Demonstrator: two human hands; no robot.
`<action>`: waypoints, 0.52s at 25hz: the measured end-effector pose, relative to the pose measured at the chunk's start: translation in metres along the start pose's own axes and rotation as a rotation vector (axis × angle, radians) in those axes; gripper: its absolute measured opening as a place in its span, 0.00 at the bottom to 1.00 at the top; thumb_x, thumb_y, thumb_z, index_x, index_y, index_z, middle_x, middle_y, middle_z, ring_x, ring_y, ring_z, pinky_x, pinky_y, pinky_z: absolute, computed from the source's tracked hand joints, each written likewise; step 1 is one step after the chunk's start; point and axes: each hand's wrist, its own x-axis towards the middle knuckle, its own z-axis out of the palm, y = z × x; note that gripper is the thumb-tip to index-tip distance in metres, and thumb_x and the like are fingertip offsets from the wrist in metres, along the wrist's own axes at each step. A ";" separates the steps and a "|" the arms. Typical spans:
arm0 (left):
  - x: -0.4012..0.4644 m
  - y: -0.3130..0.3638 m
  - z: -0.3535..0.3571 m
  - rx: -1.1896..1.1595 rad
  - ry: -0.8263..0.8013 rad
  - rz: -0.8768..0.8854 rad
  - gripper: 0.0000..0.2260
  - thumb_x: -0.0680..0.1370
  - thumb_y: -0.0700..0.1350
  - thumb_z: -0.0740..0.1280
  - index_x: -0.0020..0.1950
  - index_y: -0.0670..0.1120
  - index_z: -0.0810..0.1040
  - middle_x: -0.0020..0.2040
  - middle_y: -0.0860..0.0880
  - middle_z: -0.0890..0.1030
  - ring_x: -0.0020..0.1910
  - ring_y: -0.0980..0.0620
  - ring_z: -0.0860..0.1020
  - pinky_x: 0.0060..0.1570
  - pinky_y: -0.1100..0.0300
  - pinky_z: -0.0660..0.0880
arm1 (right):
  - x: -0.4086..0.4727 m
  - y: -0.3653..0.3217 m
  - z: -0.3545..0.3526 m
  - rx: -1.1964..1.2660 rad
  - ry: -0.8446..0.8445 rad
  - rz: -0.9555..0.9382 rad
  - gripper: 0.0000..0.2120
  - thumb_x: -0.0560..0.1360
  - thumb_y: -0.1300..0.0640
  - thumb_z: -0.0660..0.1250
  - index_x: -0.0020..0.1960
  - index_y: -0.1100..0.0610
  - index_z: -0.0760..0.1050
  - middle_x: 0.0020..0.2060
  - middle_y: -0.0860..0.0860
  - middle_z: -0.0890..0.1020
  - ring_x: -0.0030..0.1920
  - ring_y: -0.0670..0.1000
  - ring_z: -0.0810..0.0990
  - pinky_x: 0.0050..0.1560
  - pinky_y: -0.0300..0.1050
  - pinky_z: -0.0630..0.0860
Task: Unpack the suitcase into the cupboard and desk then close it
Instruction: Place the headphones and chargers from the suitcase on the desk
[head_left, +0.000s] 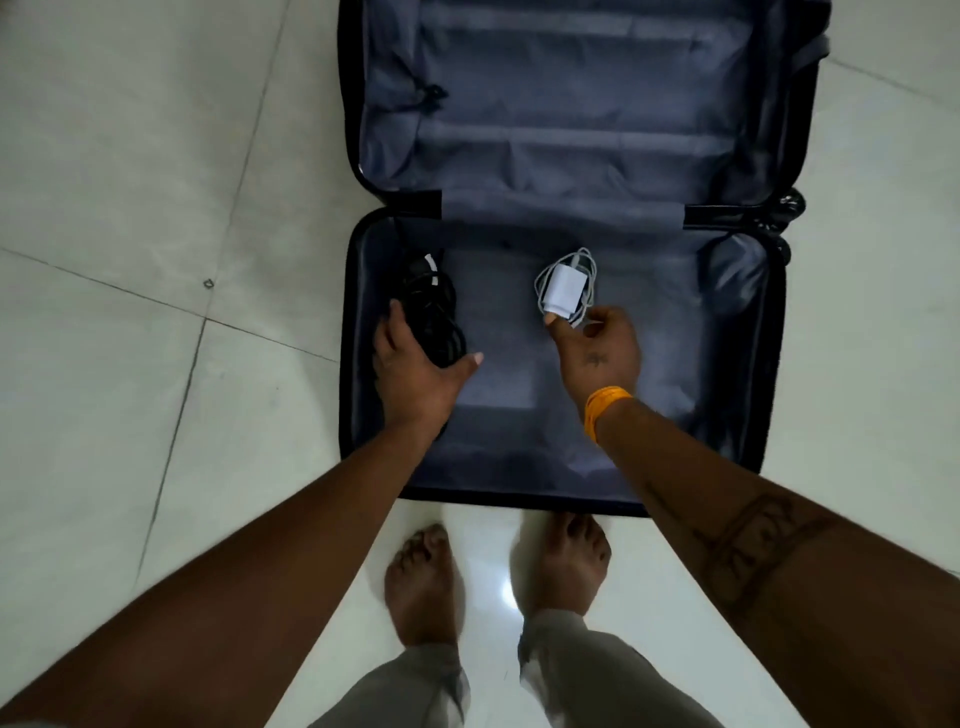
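**Pale tiled floor, open suitcase, both hands in the near half**

Pale floor tiles (156, 208). Right hand (602, 353) pinches a white charger (563, 291) with its coiled white cable, thumb and fingers closed on it. Left hand (415, 374) curls around a black cable bundle (434, 317) by the left wall. Suitcase (727, 467) lies flat, grey lining, far half bare. Orange wristband (602, 408) on right wrist. Bare feet (423, 577) at near edge.

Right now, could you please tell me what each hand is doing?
Left hand: closing around the black cable bundle in the suitcase.
Right hand: pinching the white charger with its coiled cable.
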 end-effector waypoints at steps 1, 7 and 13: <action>0.008 -0.008 0.011 0.044 0.040 0.002 0.59 0.67 0.58 0.83 0.86 0.49 0.47 0.83 0.40 0.56 0.79 0.36 0.60 0.76 0.39 0.62 | 0.014 0.005 0.009 -0.014 0.016 -0.011 0.24 0.71 0.44 0.79 0.57 0.57 0.77 0.49 0.54 0.83 0.52 0.57 0.83 0.51 0.46 0.76; 0.020 -0.019 0.036 0.173 0.207 0.013 0.60 0.66 0.51 0.84 0.85 0.50 0.45 0.80 0.39 0.60 0.74 0.32 0.64 0.68 0.35 0.69 | 0.062 0.005 0.041 -0.055 0.114 0.002 0.31 0.65 0.37 0.80 0.56 0.57 0.77 0.53 0.55 0.84 0.52 0.59 0.84 0.49 0.50 0.80; 0.025 -0.026 0.031 0.000 0.177 -0.024 0.56 0.66 0.49 0.83 0.84 0.51 0.51 0.76 0.38 0.65 0.71 0.34 0.71 0.70 0.44 0.72 | 0.068 0.003 0.045 0.088 0.054 0.093 0.27 0.62 0.41 0.84 0.50 0.57 0.82 0.44 0.52 0.86 0.43 0.53 0.85 0.44 0.49 0.84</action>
